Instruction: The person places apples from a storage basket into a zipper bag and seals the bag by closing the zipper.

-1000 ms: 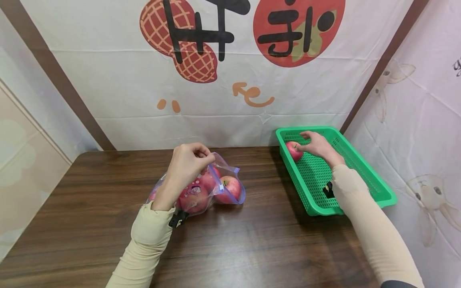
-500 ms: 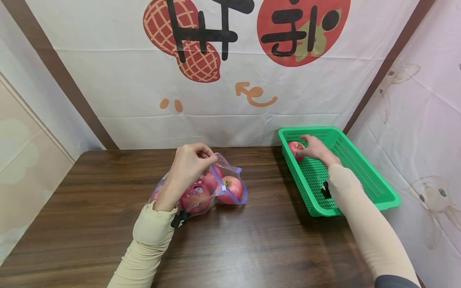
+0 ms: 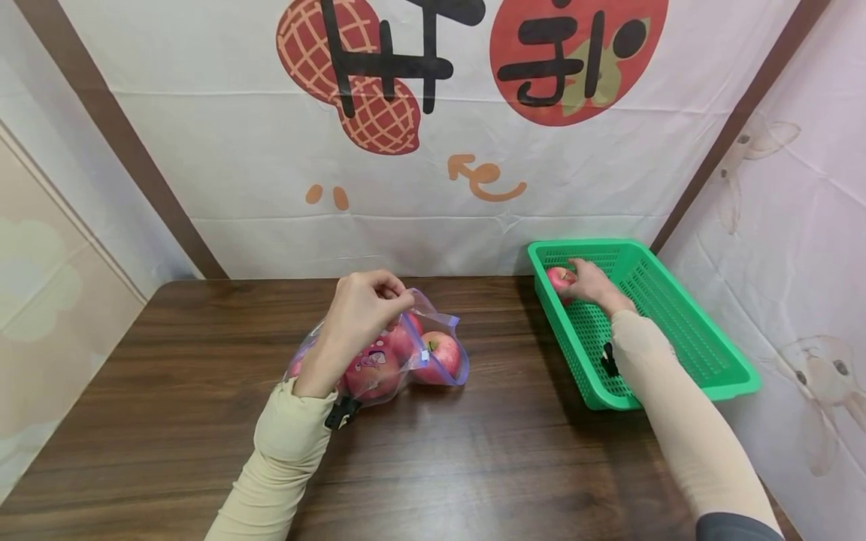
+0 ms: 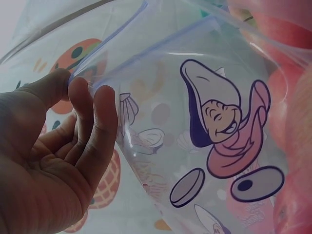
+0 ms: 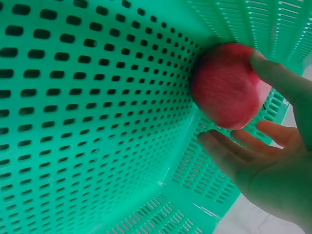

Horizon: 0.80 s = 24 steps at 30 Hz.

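Note:
A clear plastic zip bag (image 3: 406, 379) with purple edges and cartoon prints lies on its side, holding several red apples (image 3: 372, 372). My left hand (image 3: 358, 312) pinches the upper edge of its mouth between thumb and fingertips; the left wrist view shows this purple edge at the thumb. One apple (image 3: 440, 353) sits just inside the bag's mouth. In the green basket (image 3: 582, 376), a single red apple (image 5: 229, 87) rests at the far left corner. My right hand (image 3: 595, 288) reaches round it: the thumb touches the apple while the fingers, fairly straight, lie close beside it.
Both the bag and the basket stand on a dark wooden table (image 3: 460, 473). A white printed cloth (image 3: 406, 240) hangs right behind the table, and another cloth wall (image 3: 778, 285) stands close to the basket's right side.
My right hand has moved down and closer round the apple in the basket. My left hand keeps its pinch on the bag. The whole head view has shifted slightly.

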Each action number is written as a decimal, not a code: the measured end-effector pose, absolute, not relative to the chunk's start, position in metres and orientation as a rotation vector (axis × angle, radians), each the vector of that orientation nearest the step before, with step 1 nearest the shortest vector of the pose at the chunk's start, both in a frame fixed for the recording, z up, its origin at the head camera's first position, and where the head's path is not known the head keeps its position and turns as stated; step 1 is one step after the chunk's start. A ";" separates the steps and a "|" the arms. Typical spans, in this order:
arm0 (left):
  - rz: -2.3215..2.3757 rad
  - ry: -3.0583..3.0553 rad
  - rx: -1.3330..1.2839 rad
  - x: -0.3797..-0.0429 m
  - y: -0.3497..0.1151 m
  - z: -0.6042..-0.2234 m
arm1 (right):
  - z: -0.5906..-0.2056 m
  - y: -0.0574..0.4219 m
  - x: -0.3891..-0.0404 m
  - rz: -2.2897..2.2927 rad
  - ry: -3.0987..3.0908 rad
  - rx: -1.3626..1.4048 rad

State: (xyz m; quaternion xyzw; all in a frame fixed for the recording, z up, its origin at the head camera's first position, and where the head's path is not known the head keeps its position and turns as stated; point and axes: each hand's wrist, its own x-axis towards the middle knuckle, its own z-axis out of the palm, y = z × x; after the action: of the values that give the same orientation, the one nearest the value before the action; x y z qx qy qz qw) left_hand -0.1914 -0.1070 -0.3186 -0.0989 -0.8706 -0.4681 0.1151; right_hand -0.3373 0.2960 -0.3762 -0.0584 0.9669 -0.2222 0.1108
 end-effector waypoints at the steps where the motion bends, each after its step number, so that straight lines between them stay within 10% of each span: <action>1: -1.376 -2.550 -0.292 -0.191 -0.107 -0.318 | -0.377 0.297 -0.338 -0.649 2.842 -0.166; 24: -1.380 -2.568 -0.297 -0.190 -0.103 -0.319 | -0.371 0.307 -0.324 -0.738 2.884 -0.102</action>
State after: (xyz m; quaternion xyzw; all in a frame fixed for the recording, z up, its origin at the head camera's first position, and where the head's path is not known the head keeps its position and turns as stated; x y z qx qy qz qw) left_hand -0.1895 -0.1034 -0.3194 -0.1007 -0.8714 -0.4684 0.1055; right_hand -0.3241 0.3073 -0.3706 -0.0340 0.9651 -0.2468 0.0812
